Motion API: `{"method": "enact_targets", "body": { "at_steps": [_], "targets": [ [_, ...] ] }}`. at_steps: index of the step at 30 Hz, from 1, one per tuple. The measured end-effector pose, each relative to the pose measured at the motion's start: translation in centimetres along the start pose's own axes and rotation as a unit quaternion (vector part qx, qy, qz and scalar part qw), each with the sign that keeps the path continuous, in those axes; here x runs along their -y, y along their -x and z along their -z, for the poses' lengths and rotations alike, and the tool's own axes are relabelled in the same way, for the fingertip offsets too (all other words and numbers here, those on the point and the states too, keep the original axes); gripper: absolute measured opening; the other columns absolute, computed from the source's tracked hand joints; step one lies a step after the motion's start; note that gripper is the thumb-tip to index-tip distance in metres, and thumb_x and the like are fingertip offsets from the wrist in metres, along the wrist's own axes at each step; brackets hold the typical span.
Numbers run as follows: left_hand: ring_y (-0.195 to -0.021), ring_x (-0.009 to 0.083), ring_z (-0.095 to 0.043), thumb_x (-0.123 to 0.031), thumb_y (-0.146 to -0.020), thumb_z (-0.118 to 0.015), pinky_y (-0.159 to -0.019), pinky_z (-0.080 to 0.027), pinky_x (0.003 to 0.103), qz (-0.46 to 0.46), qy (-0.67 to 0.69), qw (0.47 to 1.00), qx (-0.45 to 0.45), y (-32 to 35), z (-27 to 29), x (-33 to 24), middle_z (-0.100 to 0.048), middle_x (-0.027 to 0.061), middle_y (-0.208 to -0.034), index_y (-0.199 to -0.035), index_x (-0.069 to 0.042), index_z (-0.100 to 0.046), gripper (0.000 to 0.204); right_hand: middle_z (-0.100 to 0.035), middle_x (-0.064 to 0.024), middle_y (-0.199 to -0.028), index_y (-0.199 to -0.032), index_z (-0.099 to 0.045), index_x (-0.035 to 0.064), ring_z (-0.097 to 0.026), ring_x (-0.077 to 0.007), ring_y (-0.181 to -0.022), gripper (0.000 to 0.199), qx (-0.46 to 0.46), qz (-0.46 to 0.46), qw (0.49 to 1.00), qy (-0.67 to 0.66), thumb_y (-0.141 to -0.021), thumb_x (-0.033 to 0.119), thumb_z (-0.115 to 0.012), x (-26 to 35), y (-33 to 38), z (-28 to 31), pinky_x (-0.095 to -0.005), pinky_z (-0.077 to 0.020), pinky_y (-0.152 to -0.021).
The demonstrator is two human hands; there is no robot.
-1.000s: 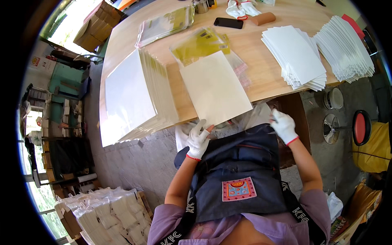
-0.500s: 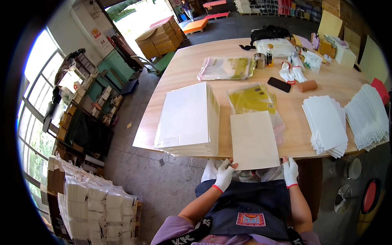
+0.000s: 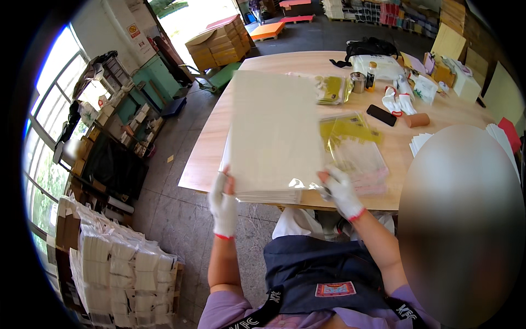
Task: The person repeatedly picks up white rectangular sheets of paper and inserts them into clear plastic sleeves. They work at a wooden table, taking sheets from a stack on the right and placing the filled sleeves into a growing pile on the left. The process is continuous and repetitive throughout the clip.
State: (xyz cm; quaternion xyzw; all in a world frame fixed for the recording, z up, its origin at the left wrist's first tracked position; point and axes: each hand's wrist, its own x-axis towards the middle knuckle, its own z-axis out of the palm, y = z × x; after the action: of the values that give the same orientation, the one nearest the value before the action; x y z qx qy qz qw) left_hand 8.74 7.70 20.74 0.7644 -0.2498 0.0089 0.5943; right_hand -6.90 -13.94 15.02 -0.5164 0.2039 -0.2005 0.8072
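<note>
Between my two hands is a cream sheet pack [image 3: 276, 131] in a clear plastic sleeve, lifted above the table. My left hand [image 3: 223, 204], in a white fingertip-less glove, pinches its lower left corner. The lower right corner is in my gloved right hand [image 3: 341, 192]. Under the pack lies a tall stack of white sleeved packs [image 3: 268, 196], mostly covered by it. Just beyond my right hand, clear plastic bags with a yellow-green print [image 3: 359, 156] lie on the wooden table [image 3: 203, 159].
More printed bags [image 3: 333, 92] lie farther back, beside a metal tin [image 3: 358, 82] and a bottle [image 3: 371, 75]. A phone [image 3: 381, 115], white gloves [image 3: 399, 101] and a brown roll [image 3: 418, 120] are to the right. A blurred oval hides most of the right-hand white sheets [image 3: 419, 143].
Both hands have raised the cream pack from the table's front edge and carried it left, over the white stack. The bags beneath it are now uncovered. A blurred oval has appeared at right.
</note>
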Motion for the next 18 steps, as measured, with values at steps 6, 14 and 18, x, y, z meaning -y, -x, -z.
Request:
{"method": "enact_targets", "body": {
  "at_steps": [6, 14, 18],
  "targets": [
    [-0.090, 0.0223, -0.060, -0.007, -0.088, -0.042, -0.074, -0.047, 0.033, 0.002, -0.211, 0.977, -0.036, -5.7, 3.6, 10.4, -0.062, 0.0100, -0.105, -0.122, -0.010, -0.056, 0.037, -0.050, 0.0018, -0.064, -0.084, -0.053, 0.0076, -0.046, -0.0043, -0.052, 0.021, 0.074, -0.055, 0.987, 0.135, -0.088, 0.027, -0.057, -1.0, -4.4, -3.5, -0.0212, -0.0362, -0.045],
    [-0.123, 0.0262, -0.043, -0.004, -0.090, -0.038, -0.102, -0.037, 0.037, -0.010, 0.071, 0.975, -0.211, 4.7, 1.4, 18.2, -0.042, 0.0163, -0.136, -0.131, 0.003, -0.041, 0.042, -0.054, 0.0007, -0.065, -0.099, -0.056, 0.0080, -0.049, -0.0080, -0.054, 0.017, -0.241, 0.068, 0.964, 0.094, -0.089, 0.022, -0.055, -2.8, 3.8, 12.8, -0.0220, -0.0410, -0.050],
    [-0.114, 0.0280, -0.050, 0.009, -0.084, -0.042, -0.094, -0.043, 0.036, 0.005, -0.001, 0.998, -0.065, 12.7, -2.6, 21.6, -0.052, 0.0151, -0.124, -0.123, 0.003, -0.050, 0.040, -0.052, -0.0021, -0.062, -0.095, -0.054, 0.0031, -0.049, -0.0114, -0.049, 0.024, -0.551, 0.119, 0.787, 0.251, -0.088, 0.026, -0.054, -2.5, 11.1, 28.6, -0.0254, -0.0390, -0.043]
  ]
}}
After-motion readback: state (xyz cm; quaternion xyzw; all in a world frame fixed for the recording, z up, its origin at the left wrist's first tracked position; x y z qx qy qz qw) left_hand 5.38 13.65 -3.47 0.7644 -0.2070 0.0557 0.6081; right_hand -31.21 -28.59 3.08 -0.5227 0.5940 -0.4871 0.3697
